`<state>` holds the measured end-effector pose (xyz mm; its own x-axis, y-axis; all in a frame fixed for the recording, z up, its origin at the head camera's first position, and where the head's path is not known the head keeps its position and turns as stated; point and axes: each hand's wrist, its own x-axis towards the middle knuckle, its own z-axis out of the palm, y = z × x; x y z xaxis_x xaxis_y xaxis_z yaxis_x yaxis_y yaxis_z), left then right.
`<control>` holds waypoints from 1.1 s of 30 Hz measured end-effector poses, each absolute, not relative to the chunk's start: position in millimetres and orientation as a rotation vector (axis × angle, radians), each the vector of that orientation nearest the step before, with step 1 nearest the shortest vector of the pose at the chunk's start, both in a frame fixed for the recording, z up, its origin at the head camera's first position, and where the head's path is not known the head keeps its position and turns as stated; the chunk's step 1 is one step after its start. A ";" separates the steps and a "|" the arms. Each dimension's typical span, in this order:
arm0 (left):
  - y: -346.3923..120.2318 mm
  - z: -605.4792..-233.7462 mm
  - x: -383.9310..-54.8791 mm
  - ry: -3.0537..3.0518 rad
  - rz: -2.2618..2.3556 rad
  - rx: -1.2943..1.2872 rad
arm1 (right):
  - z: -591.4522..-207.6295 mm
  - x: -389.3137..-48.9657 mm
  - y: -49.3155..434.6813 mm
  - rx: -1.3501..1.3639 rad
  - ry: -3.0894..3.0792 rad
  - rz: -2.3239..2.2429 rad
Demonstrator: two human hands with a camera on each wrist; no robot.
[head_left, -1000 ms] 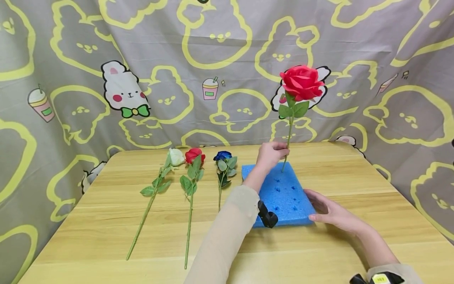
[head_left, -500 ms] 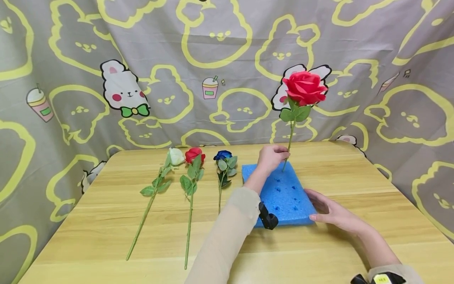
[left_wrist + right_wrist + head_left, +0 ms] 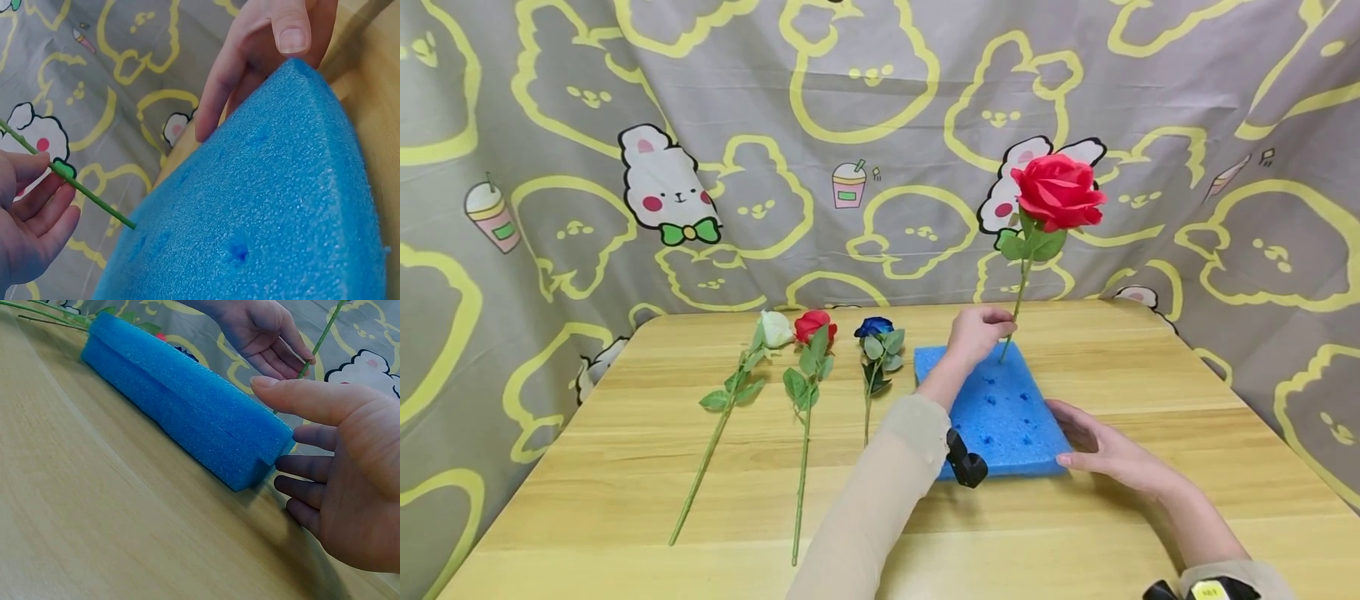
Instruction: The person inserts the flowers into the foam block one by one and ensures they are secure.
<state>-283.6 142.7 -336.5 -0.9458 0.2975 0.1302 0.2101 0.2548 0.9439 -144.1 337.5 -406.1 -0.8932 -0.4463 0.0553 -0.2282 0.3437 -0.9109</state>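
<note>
My left hand point(image 3: 976, 335) pinches the green stem point(image 3: 100, 203) of an artificial red rose point(image 3: 1058, 192) between thumb and fingers. The rose stands nearly upright, leaning slightly right, and its stem's lower end meets the top of a blue foam block point(image 3: 1009, 457) near the far edge. Several small holes dot the block's top. At the block's near right corner, my right hand point(image 3: 1108, 454) rests with fingers extended along the side and the thumb by the front corner. In the right wrist view those fingers point(image 3: 306, 467) lie against the foam's end.
Left of the block, three artificial roses lie on the wooden table point(image 3: 625, 500): a white rose point(image 3: 775, 329), a second red rose point(image 3: 814, 325) and a blue rose point(image 3: 874, 327). My left forearm hides the blue one's lower stem. A patterned curtain point(image 3: 895, 108) hangs behind the table.
The upright red rose has come down a little and leans slightly more to the right, with my left hand still on its stem. My right hand stays at the block's corner.
</note>
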 end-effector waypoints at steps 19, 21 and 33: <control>116.9 -321.2 -272.5 2.315 1.818 0.562 | -406.3 -144.8 337.6 -0.635 2.413 -1.571; 113.8 -320.0 -270.9 2.294 1.823 0.561 | -406.3 -144.7 337.7 -0.638 2.412 -1.573; 94.5 -310.3 -260.3 2.215 1.854 0.595 | -408.1 -146.4 340.2 -0.600 2.436 -1.555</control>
